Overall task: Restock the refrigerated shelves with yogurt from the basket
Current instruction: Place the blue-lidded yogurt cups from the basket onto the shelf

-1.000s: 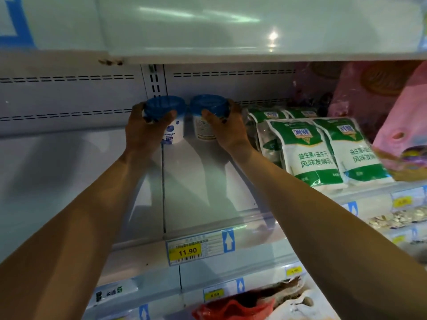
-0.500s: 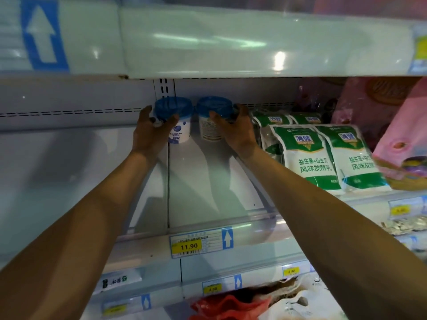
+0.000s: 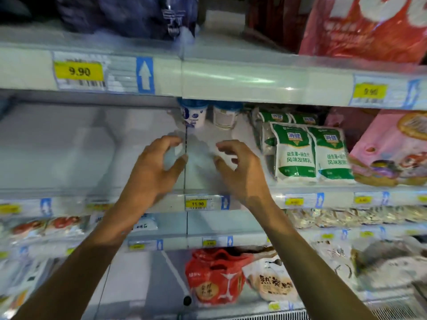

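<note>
Two white yogurt cups with blue lids stand side by side at the back of the middle shelf: the left cup (image 3: 193, 115) and the right cup (image 3: 225, 116). Their lids are partly hidden by the shelf edge above. My left hand (image 3: 153, 168) and my right hand (image 3: 240, 172) hover over the front half of the white shelf (image 3: 92, 144), well short of the cups. Both hands are empty, with fingers spread and curled. The basket is not in view.
Green-and-white yogurt pouches (image 3: 312, 153) lie just right of the cups, pink bags (image 3: 390, 148) beyond them. The shelf edge carries an 11.90 price tag (image 3: 198, 203). The upper shelf edge (image 3: 231, 79) overhangs the cups. A red bag (image 3: 215, 276) and other packets fill the lower shelves.
Both hands have let go of the two cups and drawn back toward the shelf front. The cups stay at the back. The view has tilted up and pulled away.
</note>
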